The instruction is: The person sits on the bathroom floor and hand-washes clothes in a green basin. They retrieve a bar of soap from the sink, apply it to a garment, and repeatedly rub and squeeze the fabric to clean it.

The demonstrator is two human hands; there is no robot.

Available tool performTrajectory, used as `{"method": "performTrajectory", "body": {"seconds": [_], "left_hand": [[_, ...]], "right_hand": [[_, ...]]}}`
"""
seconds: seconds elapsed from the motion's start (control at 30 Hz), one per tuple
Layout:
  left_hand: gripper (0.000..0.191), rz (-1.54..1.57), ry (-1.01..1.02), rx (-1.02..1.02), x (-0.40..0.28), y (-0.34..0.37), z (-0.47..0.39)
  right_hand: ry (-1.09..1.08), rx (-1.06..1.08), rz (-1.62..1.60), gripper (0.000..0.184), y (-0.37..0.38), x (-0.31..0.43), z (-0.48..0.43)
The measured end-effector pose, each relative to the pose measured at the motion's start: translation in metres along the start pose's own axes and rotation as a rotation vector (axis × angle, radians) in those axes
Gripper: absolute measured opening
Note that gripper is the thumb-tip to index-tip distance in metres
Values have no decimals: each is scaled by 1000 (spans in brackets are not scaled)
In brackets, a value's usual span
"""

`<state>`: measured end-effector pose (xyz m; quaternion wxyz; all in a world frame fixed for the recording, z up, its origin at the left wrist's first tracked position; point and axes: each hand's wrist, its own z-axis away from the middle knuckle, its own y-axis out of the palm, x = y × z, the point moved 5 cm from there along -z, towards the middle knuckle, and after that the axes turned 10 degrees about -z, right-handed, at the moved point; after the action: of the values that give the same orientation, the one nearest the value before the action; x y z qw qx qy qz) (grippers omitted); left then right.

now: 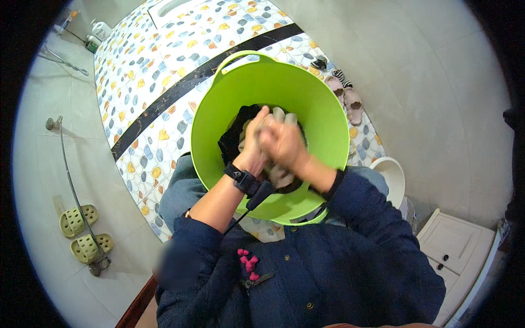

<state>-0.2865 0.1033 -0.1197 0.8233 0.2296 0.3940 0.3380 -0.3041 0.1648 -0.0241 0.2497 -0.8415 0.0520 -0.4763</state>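
A lime-green plastic tub [270, 82] stands between my knees. Inside it my left hand [255, 149] and my right hand [285, 141] press together, blurred by motion. A pale grey cloth [286, 116] is gripped between them, its end poking out beyond the fingers. More light-coloured fabric [281, 177] hangs below my wrists. Dark wet-looking fabric [237, 137] lies at the bottom of the tub, mostly on the left. My hands hide the middle of the tub, and the exact kind of garment cannot be told.
Pebble-patterned tiles [141, 172] cover the floor, crossed by a black strip [176, 86]. Pink slippers [352, 105] sit at the right wall, near a white bucket [391, 180] and a white cabinet [455, 242]. Green clogs [88, 248] hang by a metal rail [71, 184] at left.
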Motion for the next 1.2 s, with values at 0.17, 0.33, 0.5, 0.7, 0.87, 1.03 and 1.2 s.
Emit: {"method": "performTrajectory", "body": {"seconds": [0.17, 0.33, 0.5, 0.7, 0.87, 1.03, 1.2], "left_hand": [[27, -184, 58, -56, -13, 0, 4], [48, -217, -137, 106, -13, 11, 19], [36, -1018, -139, 359, -44, 23, 35], [30, -614, 142, 264, -105, 14, 29], [25, -316, 168, 104, -123, -6, 26], [21, -361, 247, -5, -129, -21, 12], [31, -800, 341, -101, -103, -17, -17]], "right_hand": [[296, 5, -1, 26, 3, -32, 6], [138, 37, -96, 26, -8, -49, 12], [289, 11, 64, 40, -59, -86, -1], [16, 321, -20, 59, -61, -52, 22], [421, 613, 205, 35, -35, -86, 47], [336, 281, 190, 22, -54, -90, 17], [72, 260, -218, 22, -12, 7, 7]]}}
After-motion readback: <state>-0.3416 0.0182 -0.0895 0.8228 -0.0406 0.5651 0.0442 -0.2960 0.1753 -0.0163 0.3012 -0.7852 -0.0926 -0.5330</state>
